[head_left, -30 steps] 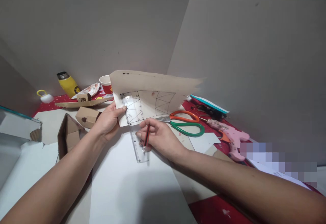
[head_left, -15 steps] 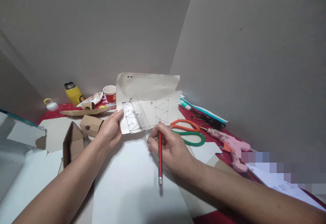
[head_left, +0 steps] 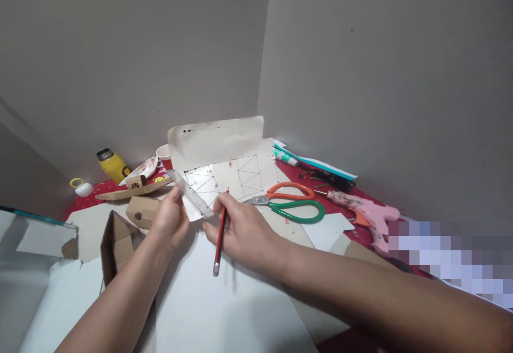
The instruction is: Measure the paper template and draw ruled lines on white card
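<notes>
My left hand point(head_left: 172, 216) is closed on the lower left edge of a sheet of paper point(head_left: 218, 142), tilted up and marked with a drawn grid and diagonals. A clear ruler point(head_left: 194, 197) slants across the sheet's lower left corner, between my hands. My right hand point(head_left: 245, 232) grips a red and black pencil point(head_left: 220, 246), its point up toward the paper and its silver end toward me. The right fingertips are at the ruler's lower end; whether they pinch it, I cannot tell. Below lies a large white sheet point(head_left: 216, 294).
Scissors point(head_left: 296, 211) with orange and green handles lie right of the paper, near a pink glue gun point(head_left: 372, 219). Folded cardboard pieces point(head_left: 142, 211) stand at left. Behind them are a yellow bottle point(head_left: 113, 167) and a paper cup point(head_left: 163, 154). Grey walls enclose the table.
The ruler has shifted left and down over the drawing, to the sheet's lower left corner. My right hand with the pencil has moved left, closer to my left hand. The camera view has turned slightly.
</notes>
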A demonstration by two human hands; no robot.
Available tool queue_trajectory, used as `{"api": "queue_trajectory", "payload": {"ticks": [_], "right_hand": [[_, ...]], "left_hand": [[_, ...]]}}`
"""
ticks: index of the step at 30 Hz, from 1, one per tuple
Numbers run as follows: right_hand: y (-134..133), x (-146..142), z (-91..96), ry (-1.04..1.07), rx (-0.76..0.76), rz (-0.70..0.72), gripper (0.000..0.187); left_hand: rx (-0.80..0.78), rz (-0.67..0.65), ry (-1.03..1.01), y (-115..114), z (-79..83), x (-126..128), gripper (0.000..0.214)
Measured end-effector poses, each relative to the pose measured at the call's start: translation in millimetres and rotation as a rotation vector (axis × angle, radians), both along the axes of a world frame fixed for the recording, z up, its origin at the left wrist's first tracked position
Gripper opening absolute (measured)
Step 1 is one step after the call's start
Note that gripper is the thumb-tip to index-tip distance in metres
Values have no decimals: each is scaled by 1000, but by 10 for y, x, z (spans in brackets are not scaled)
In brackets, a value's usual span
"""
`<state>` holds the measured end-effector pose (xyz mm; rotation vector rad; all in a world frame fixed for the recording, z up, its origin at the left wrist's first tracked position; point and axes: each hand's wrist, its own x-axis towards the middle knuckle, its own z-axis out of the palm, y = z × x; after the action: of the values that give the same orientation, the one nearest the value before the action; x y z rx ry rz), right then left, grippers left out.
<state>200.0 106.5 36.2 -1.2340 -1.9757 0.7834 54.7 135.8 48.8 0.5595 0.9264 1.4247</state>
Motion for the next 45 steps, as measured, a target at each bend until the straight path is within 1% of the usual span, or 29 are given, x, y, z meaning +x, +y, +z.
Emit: {"api": "queue_trajectory", "payload": {"ticks": [4,7,10,13,16,20,22,25,29,32,36,40,45], "right_hand": [[-9,-31,-52,-21,-31,-11,29],[-7,-38,-73,-55,-20,-28,34],[-10,-57,-64,-67,-6,-37,35],[-21,-75,-44,-35,-12,-33,35],[-33,-48,-35,85,-39,-32,26],[-22,78,-44,342,-44,51,2],[-2,147,-46,421,-77,87,9],[31,209,-40,452,-173,91,12],[47,204,-42,472,-310,58,16],[47,174,-81,472,-384,56,17],[53,142,-148,505,-426,61,15],[62,117,-164,540,-475,40,15],[81,102,-183,546,-472,17,18]], "left_hand": [[-10,4,14,-14,18,3,34],[-5,34,-11,-10,23,3,35],[-14,53,-30,-6,34,10,36],[-22,66,-18,-7,47,16,36],[-25,87,-11,-6,49,13,36],[-44,101,-18,12,27,-3,35],[-42,104,-27,19,18,-8,34],[-45,88,-40,15,19,-4,35],[-63,84,-50,-3,29,11,35],[-77,82,-58,-8,27,12,34],[-76,79,-73,-8,18,5,34],[-80,60,-81,-14,17,-3,34],[-73,58,-64,-6,4,-25,29]]}}
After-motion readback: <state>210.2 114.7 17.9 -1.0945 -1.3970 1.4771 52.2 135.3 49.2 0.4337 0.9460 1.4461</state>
